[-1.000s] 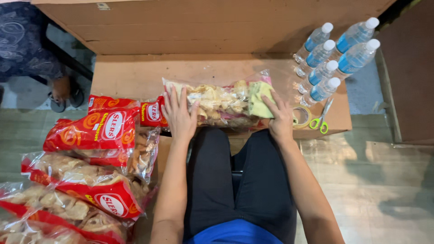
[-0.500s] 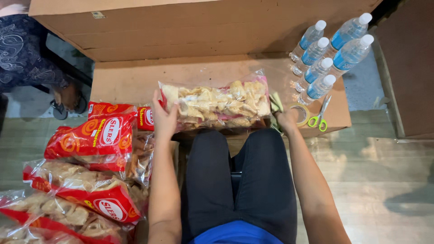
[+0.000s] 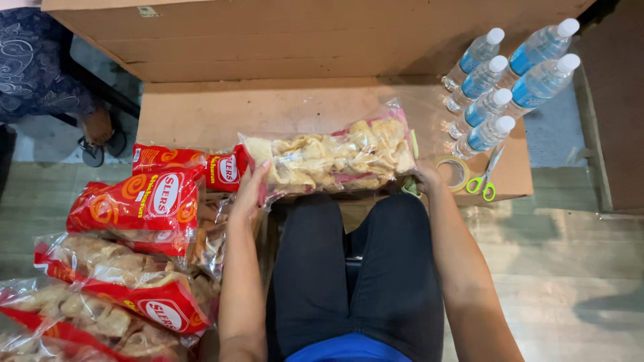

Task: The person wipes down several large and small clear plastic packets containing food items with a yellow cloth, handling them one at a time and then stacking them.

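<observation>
Both hands are on it: the clear bag of crackers (image 3: pixel 332 159) is held up lengthwise just above the person's knees, in front of the flat cardboard sheet (image 3: pixel 221 114). The left hand (image 3: pixel 251 191) clasps the near left end, fingers (image 3: pixel 263 169) wrapped onto the plastic. The right hand (image 3: pixel 426 177) grips the right end, though its fingers are tucked behind the bag, so I cannot tell exactly how they sit.

Holding it by the two ends looks like the sound way: the load stays level and the crackers do not get squeezed. I would judge a light grip best, since the contents look brittle and the film thin.

The bag is packed full of pale, curled crackers, with a strip of pink showing through. To the left, on the floor, lies a pile of red-labelled cracker bags (image 3: pixel 134 255), the same pale pieces visible through their clear parts, overlapping one another. Behind stands a big cardboard box (image 3: pixel 302 33); I cannot see what is inside.

On the right, five capped water bottles (image 3: pixel 500 80) with blue labels lie clustered on the cardboard, apparently full. Just beside them are a roll of tape (image 3: pixel 456 171) and green-handled scissors (image 3: pixel 484 177).
</observation>
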